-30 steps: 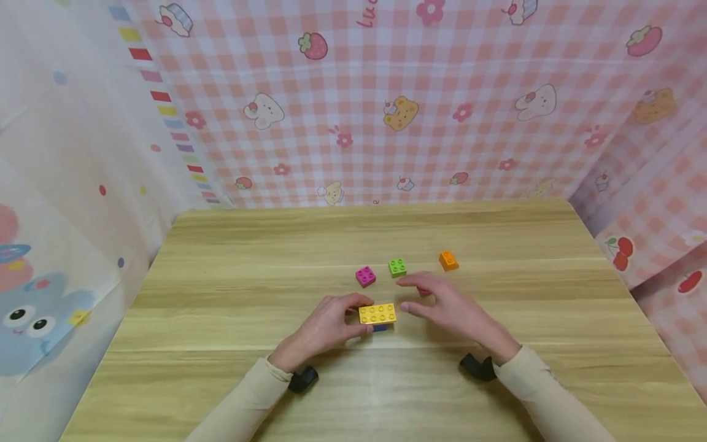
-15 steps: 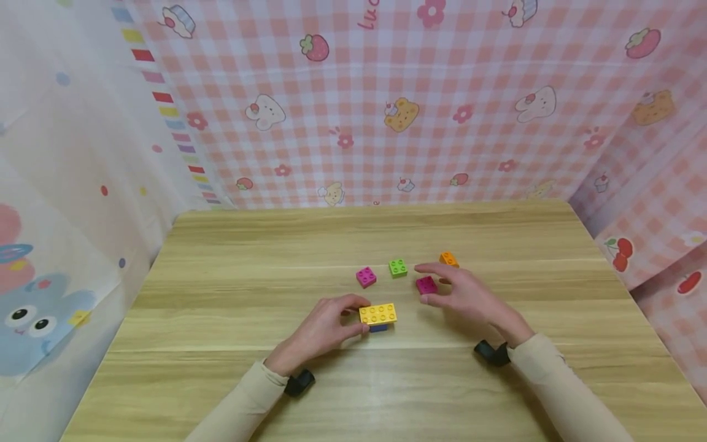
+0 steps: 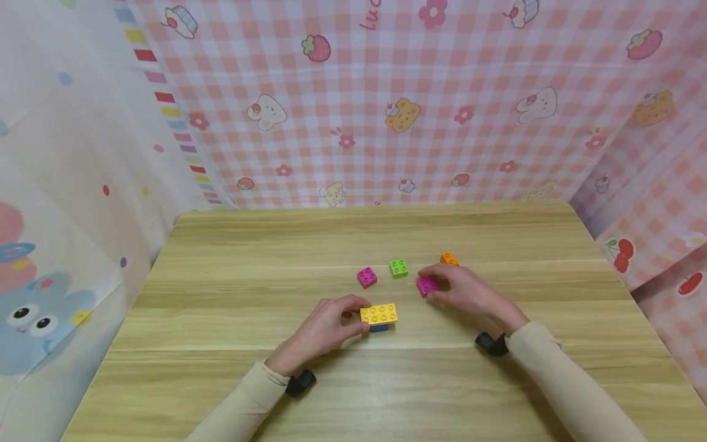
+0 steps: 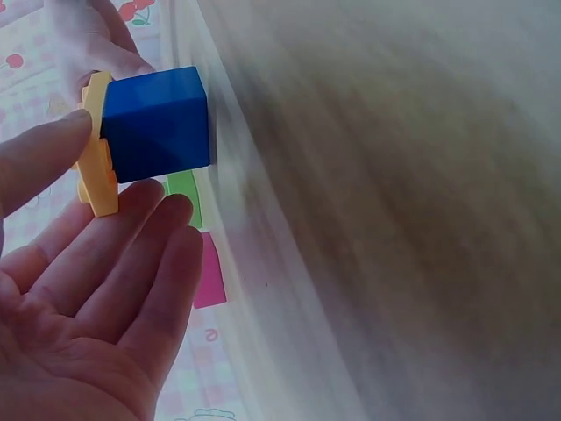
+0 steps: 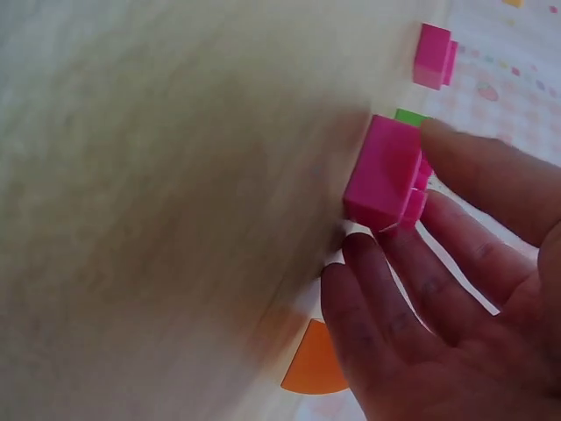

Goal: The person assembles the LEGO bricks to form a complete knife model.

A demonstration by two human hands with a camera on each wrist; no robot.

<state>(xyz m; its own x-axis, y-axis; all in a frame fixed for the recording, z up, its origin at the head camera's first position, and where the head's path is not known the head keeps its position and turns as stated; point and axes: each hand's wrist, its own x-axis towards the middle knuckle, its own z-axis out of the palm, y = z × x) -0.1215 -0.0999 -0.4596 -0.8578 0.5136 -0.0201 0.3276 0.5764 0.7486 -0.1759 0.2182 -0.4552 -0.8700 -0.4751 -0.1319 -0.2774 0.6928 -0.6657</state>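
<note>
Near the middle of the table, my left hand [image 3: 326, 331] holds a flat yellow building brick [image 3: 378, 314] by its left end, thumb on the near edge and fingers on the far one. Beneath the yellow piece sits a blue brick [image 4: 158, 123], seen largest in the left wrist view. To the right, my right hand [image 3: 466, 294] pinches a square magenta brick [image 3: 426, 286] between thumb and fingers. In the right wrist view this magenta brick [image 5: 382, 171] has its studs towards the palm; whether it touches the table is unclear.
A second magenta brick [image 3: 367, 277] and a lime green brick [image 3: 399, 268] lie beyond the yellow one. An orange brick [image 3: 450, 259], partly covered by my right hand, lies farther back. Patterned cloth [image 3: 353, 123] hangs behind the wooden table [image 3: 265, 245].
My right hand has moved right, away from the yellow brick, and its thumb and fingers have closed on the magenta brick. My left hand has stayed at the yellow brick.
</note>
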